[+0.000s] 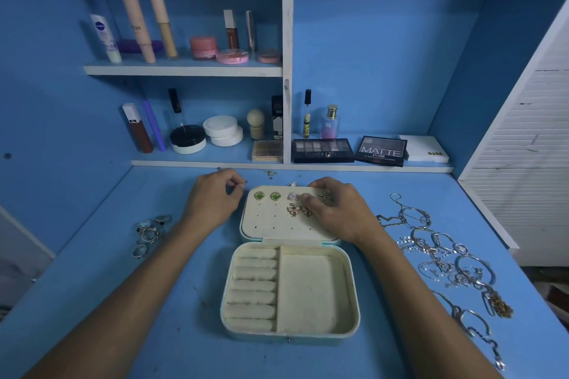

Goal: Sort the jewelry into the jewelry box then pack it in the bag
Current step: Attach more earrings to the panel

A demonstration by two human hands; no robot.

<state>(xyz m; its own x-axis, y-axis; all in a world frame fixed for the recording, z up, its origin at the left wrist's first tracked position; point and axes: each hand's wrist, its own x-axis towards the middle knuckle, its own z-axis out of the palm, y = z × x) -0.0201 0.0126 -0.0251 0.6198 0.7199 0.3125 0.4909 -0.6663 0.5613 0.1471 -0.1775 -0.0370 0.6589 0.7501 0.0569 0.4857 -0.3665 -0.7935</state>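
Open jewelry box [289, 292] at 6 o'clock; left hand [212, 200] pinches a tiny, light, slippery stud [245, 182], right hand [332, 209] presses another earring [306, 196] into the lid at 12; grip them by the head.

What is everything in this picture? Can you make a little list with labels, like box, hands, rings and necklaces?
box: jewelry box open on the blue table
lid: earrings pinned in its holes
ring rolls: bare
left hand: pinches something tiny beside the lid
right hand: fingers on the lid, at an earring
rings: heap left of the box
necklaces: tangled right of the box
shelves: makeup
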